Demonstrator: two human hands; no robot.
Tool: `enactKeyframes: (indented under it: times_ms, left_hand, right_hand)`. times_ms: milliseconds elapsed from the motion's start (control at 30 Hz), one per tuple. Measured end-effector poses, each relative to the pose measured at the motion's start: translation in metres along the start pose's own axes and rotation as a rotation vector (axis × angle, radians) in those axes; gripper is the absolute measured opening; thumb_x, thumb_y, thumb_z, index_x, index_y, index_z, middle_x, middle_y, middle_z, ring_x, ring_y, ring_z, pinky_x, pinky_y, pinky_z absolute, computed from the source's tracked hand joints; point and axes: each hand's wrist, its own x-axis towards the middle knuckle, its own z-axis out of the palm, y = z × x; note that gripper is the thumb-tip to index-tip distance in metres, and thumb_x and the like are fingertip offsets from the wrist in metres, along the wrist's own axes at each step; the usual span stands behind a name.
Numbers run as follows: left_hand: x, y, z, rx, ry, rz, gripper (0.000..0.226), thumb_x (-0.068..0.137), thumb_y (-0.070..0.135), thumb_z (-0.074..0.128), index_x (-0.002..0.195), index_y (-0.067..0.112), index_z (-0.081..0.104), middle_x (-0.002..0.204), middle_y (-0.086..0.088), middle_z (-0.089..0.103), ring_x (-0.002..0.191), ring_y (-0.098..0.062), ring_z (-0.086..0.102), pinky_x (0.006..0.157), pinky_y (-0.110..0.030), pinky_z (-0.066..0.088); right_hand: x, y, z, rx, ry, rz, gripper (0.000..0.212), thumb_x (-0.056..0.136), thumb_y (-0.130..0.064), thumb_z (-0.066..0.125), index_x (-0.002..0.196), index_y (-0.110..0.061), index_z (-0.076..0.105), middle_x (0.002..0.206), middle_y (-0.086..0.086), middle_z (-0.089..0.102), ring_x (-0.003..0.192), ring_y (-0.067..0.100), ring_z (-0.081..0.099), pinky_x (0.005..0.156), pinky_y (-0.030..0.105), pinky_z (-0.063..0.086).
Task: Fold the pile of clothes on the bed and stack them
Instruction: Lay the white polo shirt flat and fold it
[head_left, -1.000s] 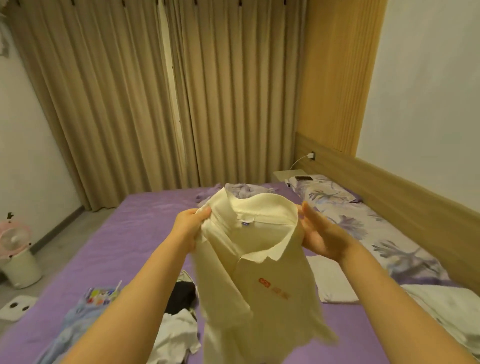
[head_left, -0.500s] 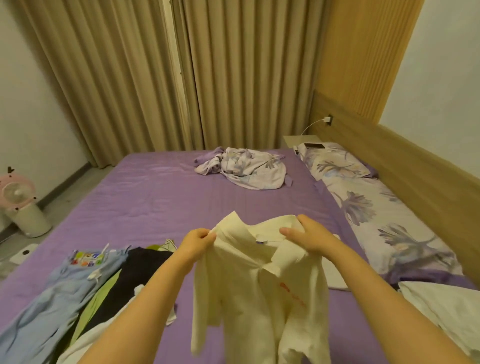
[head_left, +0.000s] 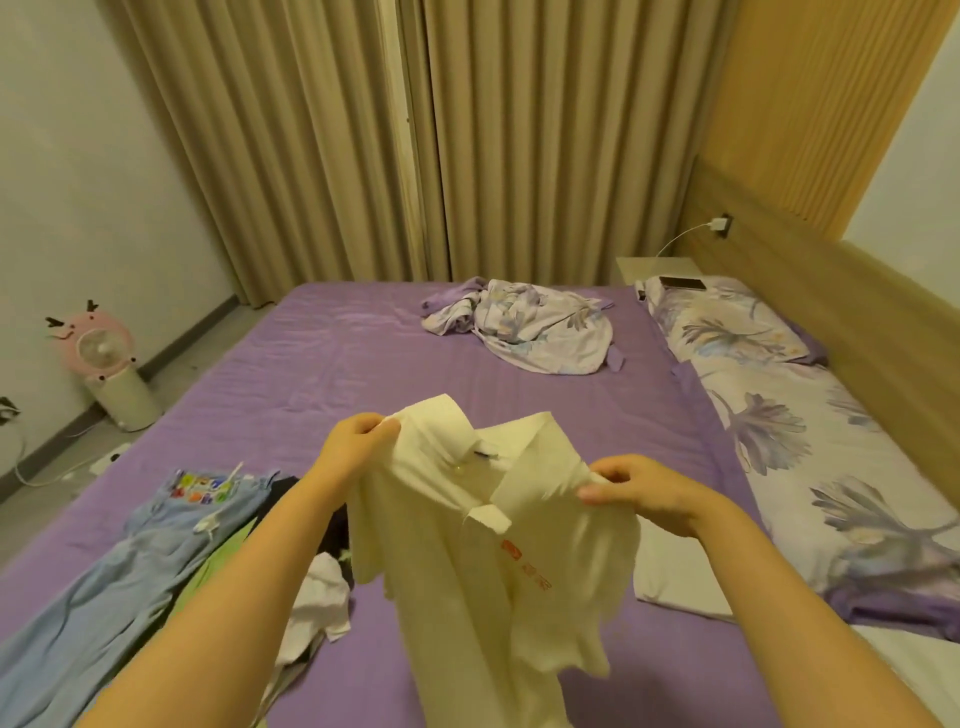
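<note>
From the head camera: both hands are up over the middle of the bed with the purple sheet (head_left: 332, 364), and between them hangs a cream short-sleeved polo shirt with a small red chest print (head_left: 483, 561). The left hand (head_left: 353, 452) pinches the shirt's shoulder just beside the collar, fingers curled tight on the cloth. The right hand (head_left: 644, 493) grips the other shoulder, thumb and fingers closed round a fold of fabric. The collar stands open between the two hands, and the body of the shirt drops down off the sheet towards the near edge.

Along the bed's left edge lie pale blue jeans with a colourful patch at the waistband (head_left: 130, 587), overlapping a lime-green garment (head_left: 213, 571), a black garment (head_left: 337, 525) and a crumpled white garment (head_left: 317, 597). Near the far edge sits a rumpled lilac floral cloth (head_left: 524, 327). Floral pillows (head_left: 779, 415) line the right edge against the wooden headboard (head_left: 857, 291).
</note>
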Motion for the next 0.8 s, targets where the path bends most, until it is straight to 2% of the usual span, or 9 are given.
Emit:
enactKeyframes:
  times_ms: [67,133,200,300,367,467,567,667,800]
  left_hand:
    - [-0.002,0.002,-0.012,0.035,-0.001,0.073,0.03,0.094,0.027,0.057,0.073,0.007,0.048,0.071,-0.01,0.033,0.064,-0.018,0.028,0.056,-0.031,0.02]
    - [-0.004,0.005,-0.024,-0.001,-0.021,0.094,0.036,0.091,0.031,0.063,0.075,-0.002,0.056,0.067,-0.006,0.039,0.063,-0.017,0.034,0.057,-0.03,0.025]
    - [-0.006,0.012,-0.037,-0.044,-0.059,0.097,0.04,0.087,0.035,0.068,0.081,-0.004,0.059,0.069,-0.005,0.046,0.065,-0.016,0.04,0.061,-0.03,0.03]
    - [-0.01,0.029,-0.058,-0.099,-0.154,0.126,0.034,0.083,0.039,0.071,0.082,0.005,0.068,0.073,-0.005,0.061,0.067,-0.014,0.055,0.066,-0.029,0.043]
    - [-0.014,0.042,-0.071,-0.119,-0.195,0.155,0.027,0.08,0.041,0.073,0.077,0.014,0.072,0.072,0.0,0.067,0.066,-0.011,0.06,0.064,-0.026,0.049]
    - [-0.021,0.062,-0.089,-0.09,-0.263,0.232,0.028,0.077,0.045,0.075,0.071,0.018,0.071,0.069,0.002,0.065,0.063,-0.01,0.059,0.061,-0.022,0.048]
    - [-0.027,0.075,-0.106,-0.111,-0.31,0.311,0.021,0.076,0.041,0.076,0.071,0.021,0.072,0.07,0.004,0.066,0.065,-0.01,0.061,0.062,-0.02,0.048]
    - [-0.032,0.08,-0.123,-0.208,-0.312,0.327,0.021,0.077,0.035,0.077,0.089,0.017,0.076,0.088,-0.004,0.073,0.082,-0.017,0.069,0.075,-0.028,0.054]
    - [-0.039,0.088,-0.143,-0.176,-0.337,0.314,0.024,0.071,0.032,0.072,0.086,0.013,0.076,0.093,-0.005,0.073,0.084,-0.012,0.066,0.082,-0.03,0.049]
  right_hand:
    - [0.001,-0.014,-0.001,0.085,0.087,-0.057,0.03,0.08,-0.037,0.07,0.089,-0.008,0.069,0.087,0.003,0.07,0.078,0.013,0.067,0.065,0.021,0.051]
    - [0.002,-0.031,0.0,0.122,0.164,-0.115,0.023,0.088,-0.032,0.064,0.096,-0.011,0.07,0.093,0.009,0.072,0.081,0.018,0.068,0.069,0.028,0.056]
    - [0.001,-0.049,0.001,0.113,0.249,-0.156,0.031,0.086,-0.032,0.066,0.1,-0.005,0.068,0.096,0.016,0.07,0.081,0.022,0.066,0.073,0.034,0.054]
    - [-0.004,-0.078,-0.002,0.092,0.336,-0.16,0.042,0.077,-0.034,0.074,0.093,0.003,0.066,0.088,0.017,0.07,0.075,0.022,0.065,0.071,0.035,0.052]
    - [-0.011,-0.098,-0.004,0.069,0.346,-0.147,0.033,0.075,-0.032,0.076,0.09,-0.003,0.071,0.088,0.015,0.073,0.072,0.022,0.067,0.069,0.032,0.054]
    - [-0.019,-0.127,-0.002,0.022,0.414,-0.155,0.028,0.069,-0.037,0.079,0.079,-0.011,0.075,0.076,0.009,0.073,0.061,0.015,0.066,0.055,0.023,0.053]
    - [-0.028,-0.148,0.004,-0.082,0.513,-0.165,0.032,0.07,-0.042,0.079,0.073,-0.011,0.074,0.068,0.006,0.07,0.057,0.014,0.062,0.054,0.023,0.048]
    - [-0.048,-0.164,0.013,0.013,0.413,-0.177,0.036,0.066,-0.041,0.077,0.084,-0.011,0.076,0.082,0.01,0.074,0.066,0.017,0.069,0.057,0.024,0.054]
    - [-0.074,-0.177,0.022,0.047,0.373,-0.162,0.041,0.062,-0.034,0.079,0.099,-0.016,0.075,0.094,0.009,0.074,0.082,0.019,0.072,0.067,0.027,0.058]
